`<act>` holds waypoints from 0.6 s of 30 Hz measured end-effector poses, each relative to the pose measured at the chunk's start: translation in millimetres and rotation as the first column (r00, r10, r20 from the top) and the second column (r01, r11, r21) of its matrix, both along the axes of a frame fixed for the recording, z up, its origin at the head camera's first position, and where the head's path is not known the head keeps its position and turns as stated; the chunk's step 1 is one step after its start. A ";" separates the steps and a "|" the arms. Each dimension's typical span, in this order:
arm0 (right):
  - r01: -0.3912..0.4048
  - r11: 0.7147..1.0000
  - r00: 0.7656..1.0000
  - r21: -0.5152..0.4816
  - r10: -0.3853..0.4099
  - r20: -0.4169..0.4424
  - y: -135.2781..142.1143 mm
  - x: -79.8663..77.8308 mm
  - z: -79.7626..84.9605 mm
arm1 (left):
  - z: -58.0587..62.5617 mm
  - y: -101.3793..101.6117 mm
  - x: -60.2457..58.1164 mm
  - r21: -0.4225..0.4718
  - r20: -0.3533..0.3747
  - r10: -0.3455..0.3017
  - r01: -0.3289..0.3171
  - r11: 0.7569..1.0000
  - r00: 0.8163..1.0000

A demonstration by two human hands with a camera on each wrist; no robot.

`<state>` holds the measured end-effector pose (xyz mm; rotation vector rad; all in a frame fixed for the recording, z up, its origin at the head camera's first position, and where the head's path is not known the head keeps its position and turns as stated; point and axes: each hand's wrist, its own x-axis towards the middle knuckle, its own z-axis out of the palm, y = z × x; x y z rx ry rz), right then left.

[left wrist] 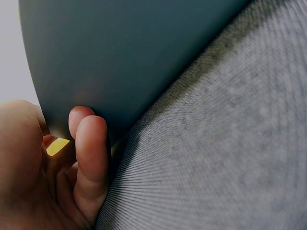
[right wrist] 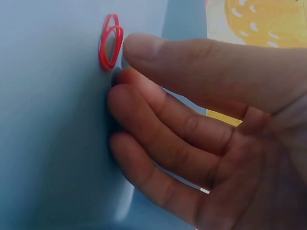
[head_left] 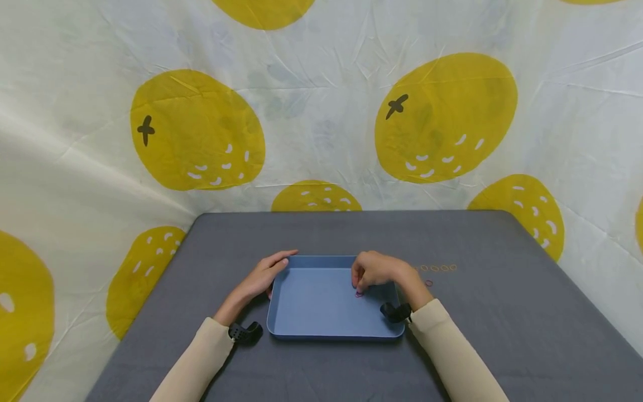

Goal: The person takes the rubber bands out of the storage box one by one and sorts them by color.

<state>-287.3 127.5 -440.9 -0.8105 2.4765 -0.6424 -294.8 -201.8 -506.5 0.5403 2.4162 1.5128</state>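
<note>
A shallow blue tray [head_left: 326, 318] lies on the grey table. My left hand [head_left: 263, 274] holds its far left corner, thumb at the rim, with fingers [left wrist: 91, 153] against the outer wall in the left wrist view. Inside the tray, toward the right, is my right hand [head_left: 374, 269], fingers bent downward. Right at its thumb tip, red rubber bands [right wrist: 111, 43] overlap each other on the tray floor. In the right wrist view, the thumb and index fingertips stand apart, with the bands just beyond them.
Right of the tray, a row of several orange rubber bands [head_left: 438, 268] lies on the table [head_left: 502, 312]. A single red rubber band [head_left: 429, 283] sits just in front of that row. Behind the table hangs a white curtain [head_left: 321, 111] with yellow fruit prints.
</note>
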 end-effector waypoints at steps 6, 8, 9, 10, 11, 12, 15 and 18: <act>0.010 1.000 0.999 0.028 -0.009 -0.032 -1.7 0.5 -2.0 | 1.7 1.0 0.7 -0.012 0.002 0.014 -0.014 1.000 1.000; 0.003 0.999 0.999 0.038 -0.002 -0.047 -2.2 1.0 -2.8 | 2.0 0.9 0.8 -0.018 0.004 0.019 -0.019 1.000 1.000; -0.002 0.999 0.999 0.040 0.005 -0.054 -2.5 1.2 -3.1 | 2.1 0.9 0.8 -0.019 0.004 0.020 -0.020 1.000 1.000; -0.008 0.999 0.998 0.045 0.010 -0.059 -2.7 1.4 -3.3 | 2.1 0.8 0.8 -0.020 0.006 0.021 -0.021 1.000 1.000; -0.012 0.999 0.998 0.045 0.015 -0.060 -2.9 1.7 -3.2 | 2.1 0.7 0.7 -0.018 0.008 0.020 -0.020 1.000 1.000; -0.017 0.999 0.998 0.049 0.020 -0.060 -3.0 1.9 -3.2 | 2.1 0.7 0.7 -0.017 0.009 0.021 -0.021 1.000 1.000; -0.027 0.998 0.998 0.051 0.030 -0.060 -2.8 2.4 -2.8 | 2.2 0.6 0.5 -0.010 0.011 0.018 -0.018 1.000 1.000; -0.032 0.998 0.998 0.054 0.035 -0.057 -2.1 2.5 -1.9 | 2.6 0.8 0.7 -0.005 0.009 0.015 -0.015 1.000 1.000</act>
